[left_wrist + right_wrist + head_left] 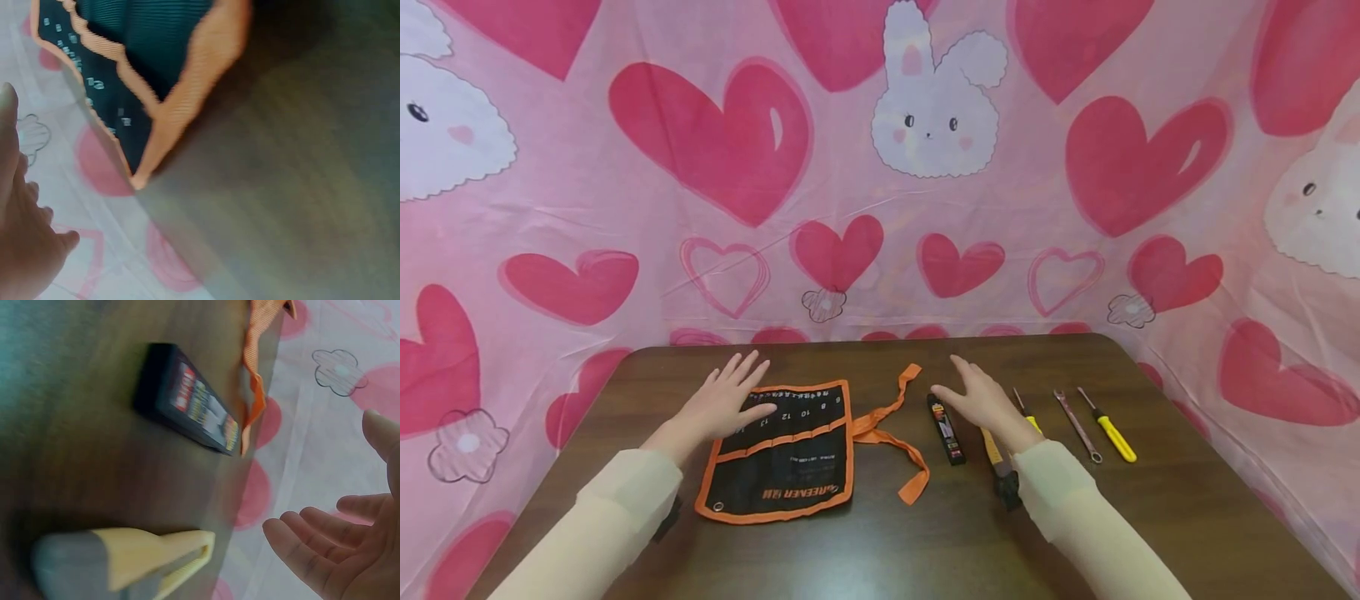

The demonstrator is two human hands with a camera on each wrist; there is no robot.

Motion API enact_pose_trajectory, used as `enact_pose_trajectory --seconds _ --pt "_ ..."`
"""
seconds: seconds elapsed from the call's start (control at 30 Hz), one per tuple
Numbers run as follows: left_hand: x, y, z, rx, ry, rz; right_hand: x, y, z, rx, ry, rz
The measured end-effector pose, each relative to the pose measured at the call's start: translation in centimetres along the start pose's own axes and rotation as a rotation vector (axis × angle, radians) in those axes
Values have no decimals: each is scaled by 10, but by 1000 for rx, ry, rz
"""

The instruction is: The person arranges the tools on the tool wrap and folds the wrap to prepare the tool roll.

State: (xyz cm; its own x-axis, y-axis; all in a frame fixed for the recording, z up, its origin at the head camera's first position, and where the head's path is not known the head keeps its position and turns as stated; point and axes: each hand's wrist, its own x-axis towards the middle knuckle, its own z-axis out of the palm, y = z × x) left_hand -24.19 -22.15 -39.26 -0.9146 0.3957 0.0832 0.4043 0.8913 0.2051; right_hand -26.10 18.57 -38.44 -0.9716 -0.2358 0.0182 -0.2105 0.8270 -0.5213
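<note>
My left hand (718,404) hovers with spread fingers over the upper left part of a black tool pouch (775,467) with orange trim and numbered pockets. In the left wrist view, that hand (28,244) appears at the left edge, holding nothing. My right hand (981,404) is stretched out above the table, near a narrow black box (946,433) with a printed label. Below the right wrist lies a yellow-and-grey tool (134,556), partly hidden in the head view; its kind is unclear. The right fingers (312,553) are loosely extended and hold nothing.
Orange tie straps (887,433) trail right from the pouch. Right of my right hand lie a combination wrench (1078,427), a yellow-handled screwdriver (1112,435) and another, partly hidden screwdriver (1026,408). A pink heart-patterned cloth (850,192) hangs behind the brown table (865,550).
</note>
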Motion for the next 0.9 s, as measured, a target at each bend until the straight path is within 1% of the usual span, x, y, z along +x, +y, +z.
enact_pose_trajectory --seconds 0.23,0.3,0.43,0.6,0.7,0.83,0.9 --pt "-7 -7 14 -42 -27 60 -9 6 12 48 -31 29" --pt "-9 -9 19 -56 -45 62 -11 7 16 57 -40 33" --pt "-12 -14 24 -105 -96 31 -15 9 22 79 -51 54" --pt "-14 -18 26 -195 -181 -50 -16 11 29 83 -55 60" --pt "-15 -20 27 -219 -221 -91 -15 12 33 69 -64 76" --pt "-15 -22 29 -212 -238 -98 -15 13 37 27 -77 103" --pt "-14 -22 29 -204 -240 -93 -14 13 38 -1 -76 95"
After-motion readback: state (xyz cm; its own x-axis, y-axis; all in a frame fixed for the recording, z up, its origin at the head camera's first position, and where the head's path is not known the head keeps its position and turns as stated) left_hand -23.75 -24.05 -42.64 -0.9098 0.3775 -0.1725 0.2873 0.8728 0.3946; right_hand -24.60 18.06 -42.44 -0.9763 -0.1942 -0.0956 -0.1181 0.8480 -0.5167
